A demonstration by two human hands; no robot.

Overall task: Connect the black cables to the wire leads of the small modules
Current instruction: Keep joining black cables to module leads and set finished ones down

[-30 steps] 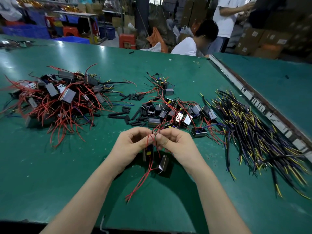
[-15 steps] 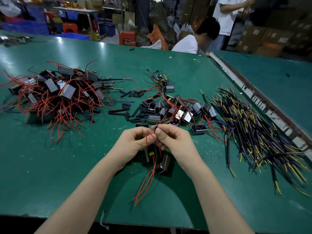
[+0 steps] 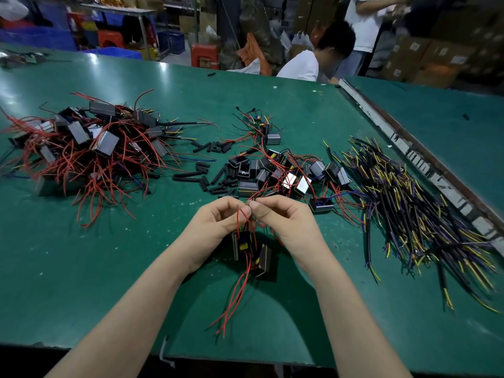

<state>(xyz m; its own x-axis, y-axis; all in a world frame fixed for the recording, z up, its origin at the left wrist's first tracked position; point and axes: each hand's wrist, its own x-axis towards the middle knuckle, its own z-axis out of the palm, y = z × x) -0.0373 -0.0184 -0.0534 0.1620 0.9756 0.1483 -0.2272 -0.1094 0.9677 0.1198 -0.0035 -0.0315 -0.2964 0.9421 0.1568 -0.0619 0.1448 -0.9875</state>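
My left hand (image 3: 218, 225) and my right hand (image 3: 283, 222) meet fingertip to fingertip above the green table (image 3: 81, 268), both pinching thin red wire leads (image 3: 238, 218). Two small black modules (image 3: 251, 252) hang below my fingers, their red leads (image 3: 234, 301) trailing toward me. A heap of black cables with yellow and purple ends (image 3: 409, 211) lies to the right. Loose modules (image 3: 278, 175) sit just beyond my hands.
A big pile of modules with red wires (image 3: 87, 151) fills the left of the table. Short black sleeve pieces (image 3: 207, 175) lie scattered in the middle. A metal rail (image 3: 403, 143) divides the table from its neighbour. A seated person (image 3: 313, 61) works at the far edge.
Both hands stay together pinching the leads, with small finger shifts. The hanging modules and red leads have swung slightly under my hands.
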